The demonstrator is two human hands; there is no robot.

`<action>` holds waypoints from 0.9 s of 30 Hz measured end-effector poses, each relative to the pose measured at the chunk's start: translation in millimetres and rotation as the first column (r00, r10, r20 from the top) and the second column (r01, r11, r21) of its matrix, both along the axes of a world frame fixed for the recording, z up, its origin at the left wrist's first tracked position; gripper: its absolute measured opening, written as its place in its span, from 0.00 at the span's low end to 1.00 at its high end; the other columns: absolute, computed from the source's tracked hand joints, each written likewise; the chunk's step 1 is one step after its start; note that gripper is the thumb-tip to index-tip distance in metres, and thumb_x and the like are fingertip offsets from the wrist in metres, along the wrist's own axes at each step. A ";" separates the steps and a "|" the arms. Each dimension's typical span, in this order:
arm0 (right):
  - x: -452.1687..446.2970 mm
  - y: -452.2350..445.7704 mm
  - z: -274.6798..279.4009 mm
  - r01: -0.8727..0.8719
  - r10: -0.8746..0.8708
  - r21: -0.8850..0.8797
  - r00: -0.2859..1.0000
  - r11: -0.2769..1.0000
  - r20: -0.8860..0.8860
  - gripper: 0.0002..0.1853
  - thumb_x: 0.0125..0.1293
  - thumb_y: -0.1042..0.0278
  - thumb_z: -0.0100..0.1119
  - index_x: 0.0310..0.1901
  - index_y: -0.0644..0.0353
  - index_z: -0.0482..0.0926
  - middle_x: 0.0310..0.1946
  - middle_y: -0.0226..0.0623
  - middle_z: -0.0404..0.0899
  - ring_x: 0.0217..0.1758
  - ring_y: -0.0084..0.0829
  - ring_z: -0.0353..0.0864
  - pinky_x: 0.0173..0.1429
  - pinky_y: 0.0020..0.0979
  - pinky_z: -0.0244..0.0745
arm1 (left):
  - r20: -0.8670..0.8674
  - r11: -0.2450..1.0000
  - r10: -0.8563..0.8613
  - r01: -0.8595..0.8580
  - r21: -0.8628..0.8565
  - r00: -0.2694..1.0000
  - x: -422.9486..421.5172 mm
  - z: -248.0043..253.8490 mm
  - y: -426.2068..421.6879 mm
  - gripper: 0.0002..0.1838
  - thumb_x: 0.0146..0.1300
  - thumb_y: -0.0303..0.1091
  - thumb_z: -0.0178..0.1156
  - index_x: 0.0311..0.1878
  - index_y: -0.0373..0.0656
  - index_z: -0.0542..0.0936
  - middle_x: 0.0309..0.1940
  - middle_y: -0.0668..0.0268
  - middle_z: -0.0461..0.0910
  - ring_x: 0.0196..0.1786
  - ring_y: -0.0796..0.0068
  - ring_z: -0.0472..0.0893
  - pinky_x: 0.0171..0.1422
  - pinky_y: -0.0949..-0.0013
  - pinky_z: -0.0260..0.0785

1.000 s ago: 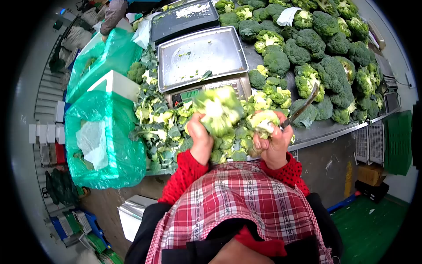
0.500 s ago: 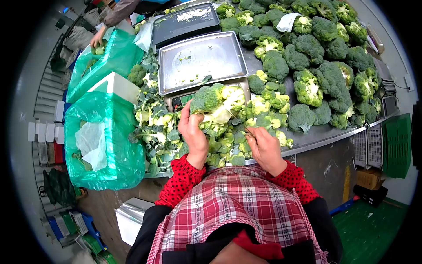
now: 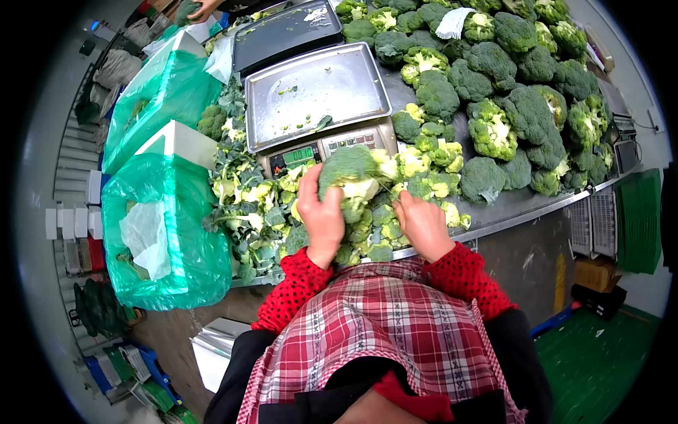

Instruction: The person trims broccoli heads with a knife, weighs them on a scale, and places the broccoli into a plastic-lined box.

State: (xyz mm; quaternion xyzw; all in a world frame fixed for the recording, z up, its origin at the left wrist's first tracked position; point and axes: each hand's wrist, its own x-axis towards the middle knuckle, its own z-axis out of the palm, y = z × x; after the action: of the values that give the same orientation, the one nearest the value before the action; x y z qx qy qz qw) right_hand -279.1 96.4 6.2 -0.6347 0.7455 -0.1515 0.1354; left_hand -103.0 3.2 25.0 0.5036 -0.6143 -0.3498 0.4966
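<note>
My left hand (image 3: 322, 220) is wrapped round a broccoli head (image 3: 347, 168), its pale cut stem side facing right. Close by on the right, my right hand (image 3: 424, 225) is closed on what looks like a small knife (image 3: 385, 186); only a thin bit of blade shows, at the broccoli's right side, and the fingers hide the handle. Below and between the hands lie loose cut florets (image 3: 361, 232) at the table's front edge. Just beyond the broccoli stands a scale (image 3: 357, 140) with a metal tray (image 3: 318, 95) holding a few green scraps.
Whole broccoli heads (image 3: 494, 67) are piled on the right of the table. Leaf trimmings (image 3: 236, 173) lie left of the scale. Boxes lined with green bags (image 3: 201, 247) stand at left. A co-worker's hand (image 3: 206, 8) holds broccoli (image 3: 186, 11) at the top left.
My left hand has turned the broccoli and brought it slightly lower, uncovering the scale's display. My right hand has shifted up a little. The co-worker's hand has moved up from the bagged box, holding broccoli.
</note>
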 end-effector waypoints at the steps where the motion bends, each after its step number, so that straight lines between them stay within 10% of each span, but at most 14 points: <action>1: -2.4 -1.2 -0.2 0.009 -0.009 -0.003 1.000 1.000 0.006 0.12 0.71 0.59 0.56 0.43 0.61 0.75 0.24 0.50 0.79 0.23 0.52 0.79 0.28 0.47 0.74 | 0.087 0.985 0.017 -0.002 -0.172 0.996 -2.6 -5.7 -0.3 0.22 0.55 0.28 0.55 0.54 0.30 0.77 0.48 0.54 0.80 0.50 0.64 0.79 0.58 0.65 0.70; 3: -15.1 -1.1 2.7 -0.018 -0.005 0.070 0.948 0.997 0.318 0.14 0.71 0.57 0.56 0.41 0.62 0.77 0.24 0.49 0.80 0.22 0.48 0.80 0.28 0.46 0.74 | -0.193 0.986 0.029 0.004 0.166 0.981 -0.9 5.0 -5.8 0.24 0.55 0.29 0.54 0.55 0.27 0.77 0.45 0.56 0.81 0.47 0.67 0.79 0.55 0.67 0.71; 4: -21.5 1.8 6.2 0.016 -0.103 0.134 0.729 0.991 0.677 0.14 0.71 0.59 0.56 0.42 0.63 0.78 0.22 0.47 0.78 0.21 0.37 0.78 0.28 0.39 0.72 | -0.225 0.955 0.064 0.005 0.296 0.972 4.2 9.3 -10.6 0.25 0.54 0.28 0.54 0.56 0.26 0.77 0.43 0.57 0.82 0.44 0.69 0.78 0.53 0.70 0.71; 7: -36.9 5.9 11.8 0.177 -0.380 0.336 0.409 0.925 0.830 0.13 0.71 0.61 0.57 0.43 0.64 0.79 0.20 0.44 0.76 0.21 0.30 0.75 0.28 0.33 0.70 | -0.211 0.961 0.110 -0.049 0.273 0.971 16.4 10.0 -34.9 0.26 0.53 0.30 0.54 0.56 0.26 0.77 0.45 0.56 0.81 0.45 0.68 0.78 0.53 0.71 0.70; 11: -30.3 9.4 -11.0 0.247 -0.194 0.007 0.746 0.969 0.637 0.13 0.71 0.62 0.57 0.44 0.65 0.79 0.23 0.33 0.77 0.24 0.21 0.72 0.29 0.27 0.67 | -0.113 0.975 0.012 -0.037 -0.221 0.993 15.1 28.6 -95.5 0.25 0.55 0.29 0.55 0.58 0.29 0.74 0.54 0.49 0.76 0.55 0.55 0.77 0.63 0.57 0.71; 14: -18.9 9.3 -4.1 0.237 -0.153 -0.041 0.739 0.971 0.656 0.11 0.70 0.64 0.59 0.44 0.64 0.79 0.23 0.33 0.77 0.24 0.20 0.72 0.29 0.27 0.68 | 0.458 0.680 0.213 0.206 -0.704 0.863 4.3 16.0 -154.4 0.28 0.50 0.25 0.61 0.59 0.36 0.72 0.61 0.48 0.70 0.64 0.52 0.71 0.66 0.53 0.69; 17: -15.4 11.4 2.7 0.222 -0.148 -0.023 0.721 0.975 0.677 0.10 0.69 0.65 0.59 0.46 0.63 0.79 0.23 0.30 0.75 0.25 0.18 0.70 0.30 0.25 0.67 | 0.744 0.642 0.166 0.501 -0.580 0.647 3.1 -18.5 -187.9 0.35 0.46 0.27 0.67 0.62 0.42 0.71 0.65 0.51 0.67 0.67 0.50 0.68 0.72 0.50 0.60; 21: -29.4 18.2 20.9 0.201 -0.184 0.048 0.741 0.978 0.645 0.12 0.67 0.68 0.62 0.48 0.66 0.81 0.24 0.28 0.75 0.27 0.17 0.71 0.32 0.24 0.68 | 0.725 0.821 0.098 0.356 -0.446 0.682 26.3 29.5 -162.5 0.41 0.44 0.38 0.74 0.65 0.43 0.70 0.68 0.51 0.65 0.70 0.51 0.65 0.73 0.47 0.57; 23: -35.7 15.5 20.9 0.247 -0.195 0.018 0.713 0.969 0.674 0.13 0.66 0.70 0.63 0.48 0.67 0.81 0.25 0.26 0.76 0.29 0.18 0.72 0.36 0.24 0.71 | 0.532 0.822 0.225 0.134 -0.554 0.816 60.6 32.8 -171.3 0.40 0.47 0.44 0.74 0.64 0.41 0.71 0.64 0.51 0.71 0.67 0.51 0.70 0.70 0.52 0.62; 27: -41.5 -32.6 36.6 0.172 -0.037 -0.155 0.778 0.973 0.627 0.20 0.61 0.68 0.68 0.54 0.66 0.80 0.32 0.30 0.80 0.36 0.22 0.79 0.42 0.27 0.75 | 0.269 0.993 0.094 -0.071 -0.095 0.958 89.1 45.3 -144.2 0.30 0.57 0.42 0.73 0.59 0.37 0.78 0.54 0.52 0.81 0.57 0.63 0.79 0.60 0.63 0.70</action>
State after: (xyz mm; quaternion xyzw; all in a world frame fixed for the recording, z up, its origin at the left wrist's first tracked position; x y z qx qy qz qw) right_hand -320.6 63.8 42.8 -0.5175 0.6743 -0.4343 0.2982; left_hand -13.9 -141.0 70.4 0.5510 -0.6695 -0.2296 0.4421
